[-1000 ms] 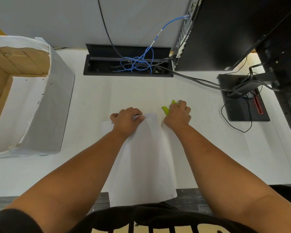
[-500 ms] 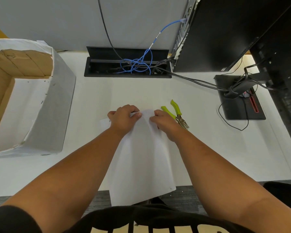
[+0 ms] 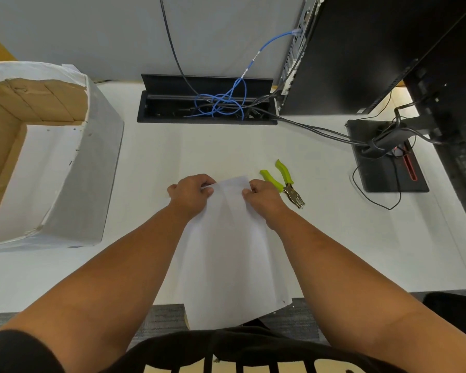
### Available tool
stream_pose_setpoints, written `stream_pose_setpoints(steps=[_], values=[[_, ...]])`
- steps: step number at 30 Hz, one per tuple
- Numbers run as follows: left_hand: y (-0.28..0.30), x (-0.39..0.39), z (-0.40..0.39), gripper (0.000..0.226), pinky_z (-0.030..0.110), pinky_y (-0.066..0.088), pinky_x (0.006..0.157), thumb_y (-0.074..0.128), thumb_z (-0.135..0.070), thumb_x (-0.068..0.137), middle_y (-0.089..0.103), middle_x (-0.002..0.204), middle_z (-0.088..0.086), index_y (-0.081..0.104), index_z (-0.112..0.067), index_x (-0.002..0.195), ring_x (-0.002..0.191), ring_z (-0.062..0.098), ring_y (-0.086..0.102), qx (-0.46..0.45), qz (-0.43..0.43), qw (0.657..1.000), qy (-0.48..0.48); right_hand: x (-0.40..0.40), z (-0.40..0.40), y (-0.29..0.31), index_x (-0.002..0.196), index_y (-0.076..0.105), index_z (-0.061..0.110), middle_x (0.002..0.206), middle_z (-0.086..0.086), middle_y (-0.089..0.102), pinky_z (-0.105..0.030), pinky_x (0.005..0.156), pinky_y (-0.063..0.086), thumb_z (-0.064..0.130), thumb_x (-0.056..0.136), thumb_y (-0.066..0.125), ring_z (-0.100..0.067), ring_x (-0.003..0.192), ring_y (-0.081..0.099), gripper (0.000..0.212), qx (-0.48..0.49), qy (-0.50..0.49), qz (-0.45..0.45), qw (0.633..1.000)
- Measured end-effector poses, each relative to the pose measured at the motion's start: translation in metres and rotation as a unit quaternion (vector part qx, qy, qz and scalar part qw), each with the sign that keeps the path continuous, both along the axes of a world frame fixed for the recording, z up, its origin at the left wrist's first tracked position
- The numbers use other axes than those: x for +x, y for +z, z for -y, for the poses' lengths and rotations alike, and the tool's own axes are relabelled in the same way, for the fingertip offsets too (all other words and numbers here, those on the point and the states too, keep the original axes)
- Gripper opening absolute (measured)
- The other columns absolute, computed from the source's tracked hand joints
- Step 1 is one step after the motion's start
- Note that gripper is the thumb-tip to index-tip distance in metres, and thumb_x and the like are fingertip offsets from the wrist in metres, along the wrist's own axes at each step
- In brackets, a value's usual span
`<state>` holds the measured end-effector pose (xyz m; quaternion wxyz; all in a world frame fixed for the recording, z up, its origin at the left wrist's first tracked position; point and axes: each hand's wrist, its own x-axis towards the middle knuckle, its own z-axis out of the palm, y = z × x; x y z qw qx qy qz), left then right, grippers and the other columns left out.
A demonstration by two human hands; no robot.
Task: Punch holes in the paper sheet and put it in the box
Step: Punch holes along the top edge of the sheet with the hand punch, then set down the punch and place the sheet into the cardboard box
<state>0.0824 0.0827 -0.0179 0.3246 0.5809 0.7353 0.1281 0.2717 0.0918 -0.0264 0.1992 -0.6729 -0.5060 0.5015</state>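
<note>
A white paper sheet [image 3: 232, 254] lies in front of me, its near end hanging over the desk edge, with a small hole near its near right corner. My left hand [image 3: 190, 193] pinches the sheet's far left corner and my right hand [image 3: 261, 196] pinches the far right side; the far edge is slightly lifted. The green-handled hole punch [image 3: 284, 181] lies on the desk just right of my right hand, not held. The paper-lined cardboard box [image 3: 73, 184] stands open at the left.
A black cable tray [image 3: 207, 103] with blue and black cables sits at the back centre. A black computer tower [image 3: 347, 55] and a monitor stand base [image 3: 388, 157] with cables occupy the right. The white desk's near edge [image 3: 65, 308] is close to my body.
My right hand let go of the hole punch, left it on the desk and moved left to grip the sheet's far edge. My left hand stayed on the sheet.
</note>
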Motion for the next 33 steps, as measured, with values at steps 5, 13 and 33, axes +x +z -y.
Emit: stream_pose_setpoints(steps=[5, 13, 33], values=[[0.0, -0.001, -0.001, 0.029, 0.032, 0.022, 0.087, 0.047, -0.012, 0.095, 0.064, 0.092, -0.013, 0.066, -0.035, 0.095, 0.091, 0.013, 0.051, 0.002, 0.009, 1.0, 0.014, 0.001, -0.001, -0.003, 0.072, 0.045, 0.011, 0.068, -0.003, 0.037, -0.027, 0.058, 0.027, 0.012, 0.092, 0.056, -0.018, 0.066, 0.035, 0.023, 0.001, 0.001, 0.006, 1.0], [0.005, -0.002, 0.002, 0.037, 0.037, 0.029, 0.107, 0.044, -0.009, 0.093, 0.067, 0.111, -0.014, 0.067, -0.034, 0.108, 0.108, 0.013, 0.055, -0.008, 0.034, 0.999, 0.014, 0.0, -0.001, -0.004, 0.078, 0.05, 0.011, 0.075, -0.008, 0.038, -0.027, 0.063, 0.029, 0.012, 0.091, 0.057, -0.019, 0.07, 0.037, 0.015, -0.001, -0.013, -0.006, 1.0], [0.004, -0.014, 0.017, 0.023, 0.035, 0.025, 0.093, 0.045, -0.029, 0.09, 0.066, 0.091, -0.016, 0.064, -0.04, 0.095, 0.095, 0.011, 0.061, 0.064, -0.041, 0.996, 0.051, 0.0, 0.008, 0.003, 0.096, 0.059, 0.011, 0.084, 0.002, 0.059, -0.024, 0.068, 0.045, 0.013, 0.094, 0.055, -0.014, 0.077, 0.054, 0.005, -0.01, -0.014, -0.046, 0.999]])
